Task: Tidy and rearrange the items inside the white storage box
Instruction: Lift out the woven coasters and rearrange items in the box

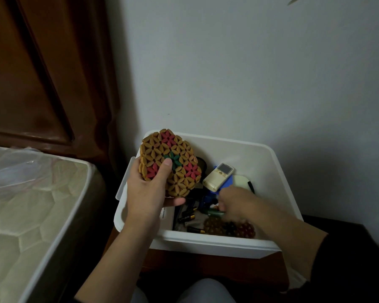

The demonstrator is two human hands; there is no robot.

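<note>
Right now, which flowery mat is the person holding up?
The tan beaded flower mat with red and green blossoms, gripped upright in the left hand over the white plastic storage box. The other darker beaded mat lies flat inside the box.

No legible txt; booklet (pixel 166 214) print blurred

Dim indoor light, colours muted, slight grain; wall (pixel 249 62) evenly grey, darker shadow low right beside box (pixel 269 171); right hand (pixel 234 204) motion-blurred, left hand (pixel 149 189) and woven mat (pixel 173 162) sharp; box bottom murky, batteries barely lit; wide-angle bending at edges, mattress (pixel 31 215) curved; no glare
</note>
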